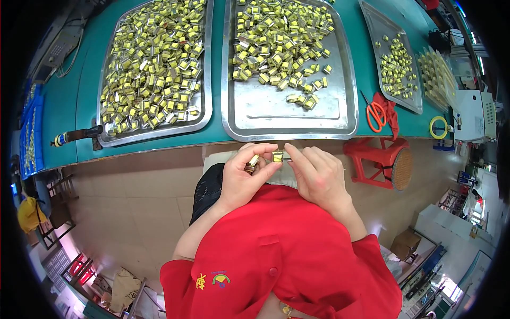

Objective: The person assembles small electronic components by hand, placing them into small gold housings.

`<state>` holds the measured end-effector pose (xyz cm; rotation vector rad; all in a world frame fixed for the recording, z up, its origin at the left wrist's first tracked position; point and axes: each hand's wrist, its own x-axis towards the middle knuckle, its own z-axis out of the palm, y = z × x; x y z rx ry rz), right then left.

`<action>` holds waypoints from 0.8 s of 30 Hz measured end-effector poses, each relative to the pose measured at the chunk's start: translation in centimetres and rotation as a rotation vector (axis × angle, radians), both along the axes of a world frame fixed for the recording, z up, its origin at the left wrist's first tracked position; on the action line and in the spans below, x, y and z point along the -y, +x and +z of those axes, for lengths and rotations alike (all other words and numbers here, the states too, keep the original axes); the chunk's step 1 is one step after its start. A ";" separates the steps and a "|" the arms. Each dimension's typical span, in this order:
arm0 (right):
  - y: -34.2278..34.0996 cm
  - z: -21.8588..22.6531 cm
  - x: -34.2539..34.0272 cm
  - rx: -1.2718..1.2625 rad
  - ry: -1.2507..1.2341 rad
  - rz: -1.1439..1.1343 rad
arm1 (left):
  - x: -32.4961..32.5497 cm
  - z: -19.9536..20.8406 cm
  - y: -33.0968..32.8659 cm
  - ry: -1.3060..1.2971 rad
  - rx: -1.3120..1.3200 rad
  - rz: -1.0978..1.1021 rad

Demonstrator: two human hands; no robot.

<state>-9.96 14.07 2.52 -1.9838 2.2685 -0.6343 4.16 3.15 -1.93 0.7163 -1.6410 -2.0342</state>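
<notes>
Just past the bench's front edge, my left hand (239, 175) pinches a small yellow-wrapped transformer (278, 157) between thumb and forefinger. More of these transformers (252, 164) are tucked in its curled fingers. At the right side of the pinched piece, my right hand (321, 175) is closed, thumb and forefinger together. A slim greyish thing shows at its fingertips beside the transformer; its kind is too small to tell. Ahead of both hands lies a metal tray (287, 123) with a heap of the same transformers toward its far side.
A fuller metal tray (207, 80) is at the left, a smaller one (374, 26) at the far right. Orange-handled scissors (376, 117) and a red cloth (391, 114) lie between trays. A red stool (369, 159) stands below the bench. A yellow tape roll (432, 127) sits rightward.
</notes>
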 end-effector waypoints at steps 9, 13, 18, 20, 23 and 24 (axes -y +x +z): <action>-0.1 -0.1 0.3 0.023 -0.045 -0.025 | 0.1 0.0 0.0 0.025 0.001 -0.009; 0.2 0.5 0.3 0.289 -0.069 -0.111 | 0.1 -0.2 0.1 0.043 -0.004 -0.003; -0.1 0.3 0.6 0.490 -0.167 0.053 | 0.0 -0.2 -0.1 0.029 -0.036 0.012; -0.3 0.0 0.7 0.468 -0.162 0.091 | 0.2 -0.2 -0.2 0.014 -0.037 0.016; -0.4 -0.1 0.6 0.414 -0.147 0.101 | 0.2 0.0 -0.1 -0.023 -0.041 0.026; -0.4 0.1 0.5 0.550 -0.115 0.053 | 0.2 0.1 0.0 -0.015 -0.029 0.015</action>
